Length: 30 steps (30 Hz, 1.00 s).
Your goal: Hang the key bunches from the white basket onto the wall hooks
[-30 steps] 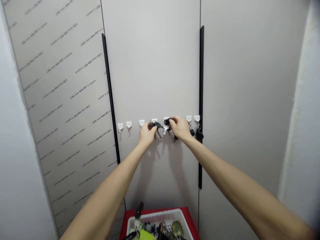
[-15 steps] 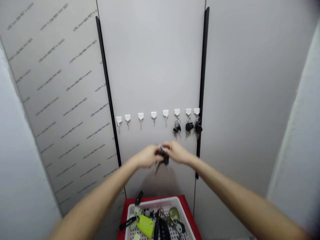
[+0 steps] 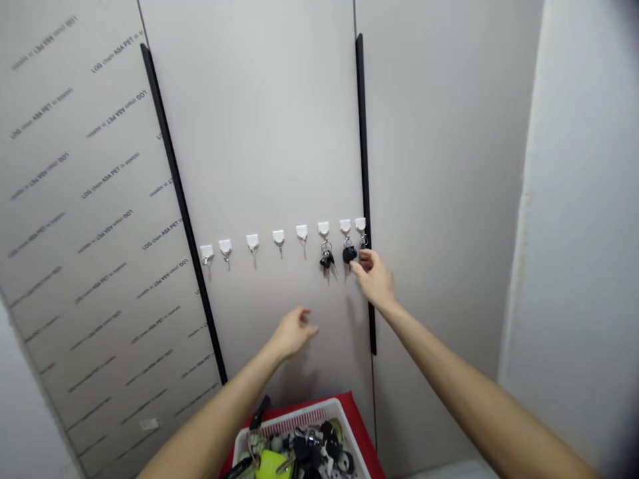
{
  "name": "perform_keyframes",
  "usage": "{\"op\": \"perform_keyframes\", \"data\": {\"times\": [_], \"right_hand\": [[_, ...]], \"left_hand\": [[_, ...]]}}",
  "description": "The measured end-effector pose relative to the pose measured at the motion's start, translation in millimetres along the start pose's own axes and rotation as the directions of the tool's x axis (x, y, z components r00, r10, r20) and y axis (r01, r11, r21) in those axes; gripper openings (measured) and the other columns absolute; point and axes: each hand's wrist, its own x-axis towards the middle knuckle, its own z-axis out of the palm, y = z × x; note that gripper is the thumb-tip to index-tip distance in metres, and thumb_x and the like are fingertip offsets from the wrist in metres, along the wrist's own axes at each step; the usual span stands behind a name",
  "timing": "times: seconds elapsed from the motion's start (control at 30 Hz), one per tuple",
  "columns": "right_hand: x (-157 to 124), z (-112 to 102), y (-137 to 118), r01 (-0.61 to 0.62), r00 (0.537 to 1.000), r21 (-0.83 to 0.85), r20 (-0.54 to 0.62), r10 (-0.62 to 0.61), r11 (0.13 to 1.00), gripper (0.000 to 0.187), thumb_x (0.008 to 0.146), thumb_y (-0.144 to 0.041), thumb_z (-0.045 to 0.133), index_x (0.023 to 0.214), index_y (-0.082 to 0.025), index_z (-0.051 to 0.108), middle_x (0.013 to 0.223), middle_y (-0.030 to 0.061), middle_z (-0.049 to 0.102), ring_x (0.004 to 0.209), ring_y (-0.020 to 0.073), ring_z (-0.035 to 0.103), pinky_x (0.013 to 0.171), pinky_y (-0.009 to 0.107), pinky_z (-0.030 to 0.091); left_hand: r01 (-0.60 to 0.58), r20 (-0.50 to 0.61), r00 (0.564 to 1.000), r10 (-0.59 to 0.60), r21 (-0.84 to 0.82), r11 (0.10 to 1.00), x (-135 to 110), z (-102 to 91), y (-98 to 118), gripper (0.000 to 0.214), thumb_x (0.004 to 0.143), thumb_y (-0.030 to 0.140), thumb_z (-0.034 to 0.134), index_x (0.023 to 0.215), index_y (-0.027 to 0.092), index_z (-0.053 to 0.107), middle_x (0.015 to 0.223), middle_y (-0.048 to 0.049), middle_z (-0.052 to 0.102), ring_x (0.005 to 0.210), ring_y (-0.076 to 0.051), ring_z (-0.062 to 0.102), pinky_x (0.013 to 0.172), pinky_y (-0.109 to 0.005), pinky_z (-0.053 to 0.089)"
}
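Observation:
My right hand (image 3: 374, 278) is raised at the rightmost key bunch (image 3: 363, 245), its thumb and fingers curved but apart. The hand covers most of that bunch, which hangs from a white hook (image 3: 360, 224); I cannot make out firm contact. Just left of the thumb hangs a bunch with a black key head (image 3: 349, 255). Further left is a bunch of several keys (image 3: 327, 259) on a ring. My left hand (image 3: 294, 332) hovers lower in front of the panel, fingers loosely spread, holding nothing.
Several white hooks without keys, such as one hook (image 3: 252, 242), continue leftward. Below, a white plastic basket (image 3: 294, 420) full of keys and a yellow-green fob (image 3: 272, 464) stands on a red surface (image 3: 363, 426). Black vertical strips (image 3: 364, 133) edge the middle panel.
My hands held a bunch of keys together; they are now apart without it. More dark keys show in the basket. My right hand has moved up and right to the hanging keys.

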Motion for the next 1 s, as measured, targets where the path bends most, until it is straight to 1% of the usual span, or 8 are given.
{"op": "perform_keyframes", "data": {"times": [0.17,0.33,0.43,0.5,0.6,0.73,0.87,1.0], "right_hand": [[32.7,3.3,-1.1,0.009,0.999,-0.184,0.032,-0.003,0.983,0.034,0.060,-0.027,0.045,0.093,-0.017,0.043,0.078,0.0057,0.055,0.069,0.0169,0.051,0.063,0.031,0.038],[49.0,-5.7,-10.7,0.149,0.987,-0.127,-0.046,-0.156,0.981,0.026,0.062,-0.021,0.042,0.086,-0.016,0.048,0.080,0.0057,0.054,0.074,0.0153,0.049,0.068,0.030,0.036],[71.2,-17.0,-26.2,0.248,0.964,-0.007,-0.092,-0.248,0.969,0.026,0.062,-0.019,0.041,0.085,-0.016,0.050,0.085,0.0058,0.053,0.077,0.0137,0.047,0.073,0.029,0.035],[83.4,-22.9,-32.4,0.205,0.972,0.127,-0.139,-0.188,0.970,0.027,0.062,-0.019,0.040,0.088,-0.016,0.049,0.083,0.0042,0.053,0.073,0.0117,0.048,0.071,0.027,0.036],[85.6,-26.3,-27.0,-0.093,0.979,0.360,-0.136,0.151,0.928,0.030,0.066,-0.020,0.032,0.093,-0.016,0.044,0.072,0.0022,0.053,0.057,0.0092,0.048,0.056,0.025,0.040],[61.4,-21.3,0.9,-0.358,0.922,0.308,-0.035,0.387,0.881,0.031,0.067,-0.029,0.032,0.093,-0.016,0.043,0.064,0.0019,0.053,0.049,0.0100,0.047,0.047,0.024,0.038],[39.6,-14.7,23.2,-0.156,0.986,-0.137,0.034,0.163,0.978,0.027,0.058,-0.033,0.046,0.082,-0.020,0.052,0.070,0.0035,0.056,0.065,0.0148,0.051,0.059,0.027,0.038],[40.6,-17.5,27.1,-0.036,0.990,-0.363,0.111,0.082,0.931,0.018,0.062,-0.027,0.042,0.073,-0.021,0.055,0.074,0.0041,0.057,0.068,0.0163,0.051,0.057,0.026,0.037]], "left_hand": [[0.014,-0.336,0.939,-0.074,-0.178,0.984,66.1,8.2,55.7,0.049,0.056,0.035,0.051,0.098,0.014,0.040,0.090,-0.0089,0.052,0.075,-0.015,0.050,0.063,-0.024,0.037],[0.029,-0.453,0.883,-0.122,-0.207,0.978,94.9,12.8,76.1,0.016,0.059,0.024,0.046,0.070,0.014,0.050,0.067,-0.0054,0.056,0.063,-0.014,0.051,0.057,-0.023,0.036],[-0.105,-0.490,0.869,-0.069,-0.318,0.942,96.0,-1.6,86.4,0.013,0.059,0.023,0.043,0.061,0.014,0.050,0.055,-0.0015,0.052,0.052,-0.011,0.048,0.051,-0.021,0.036],[-0.254,-0.516,0.856,-0.003,-0.425,0.869,94.8,-16.5,96.2,0.014,0.059,0.025,0.042,0.061,0.013,0.049,0.051,0.0013,0.049,0.046,-0.008,0.045,0.048,-0.018,0.035],[-0.383,-0.550,0.831,0.080,-0.461,0.800,95.8,-38.9,112.0,0.016,0.059,0.026,0.041,0.064,0.013,0.049,0.052,0.0025,0.048,0.045,-0.006,0.044,0.048,-0.017,0.036],[-0.243,-0.478,0.863,0.165,-0.105,0.964,101.3,-54.3,128.2,0.014,0.058,0.024,0.042,0.059,0.014,0.051,0.052,-0.0006,0.051,0.052,-0.010,0.048,0.052,-0.020,0.036],[-0.077,-0.306,0.923,0.235,0.451,0.889,101.0,-50.2,141.3,0.012,0.056,0.020,0.044,0.059,0.015,0.054,0.065,-0.0072,0.057,0.068,-0.019,0.051,0.060,-0.028,0.036],[-0.090,-0.273,0.919,0.283,0.554,0.827,97.2,-41.4,150.6,0.019,0.060,0.024,0.040,0.069,0.017,0.056,0.076,-0.0089,0.058,0.073,-0.020,0.051,0.060,-0.029,0.036]]}}
